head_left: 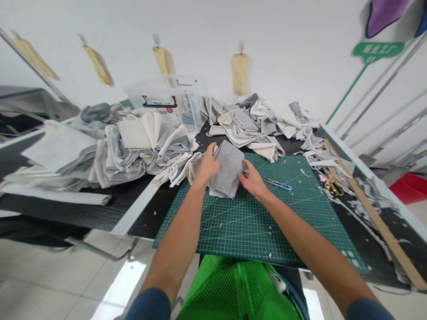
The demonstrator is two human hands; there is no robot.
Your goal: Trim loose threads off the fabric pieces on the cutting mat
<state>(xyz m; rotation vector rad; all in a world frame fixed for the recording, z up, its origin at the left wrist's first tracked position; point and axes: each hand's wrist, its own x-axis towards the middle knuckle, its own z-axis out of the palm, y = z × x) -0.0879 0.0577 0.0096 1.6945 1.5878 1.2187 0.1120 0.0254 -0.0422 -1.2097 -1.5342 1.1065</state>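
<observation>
A folded grey fabric piece lies at the far edge of the green cutting mat. My left hand grips its left edge, fingers curled around the cloth. My right hand pinches its right side, thumb on top. Both forearms reach forward over the mat. A small blue thread snip lies on the mat just right of my right hand.
Heaps of grey and cream fabric scraps cover the table to the left and behind. A clear plastic box stands at the back. Gold scissors and a long wooden ruler lie right. A green mesh bag sits below.
</observation>
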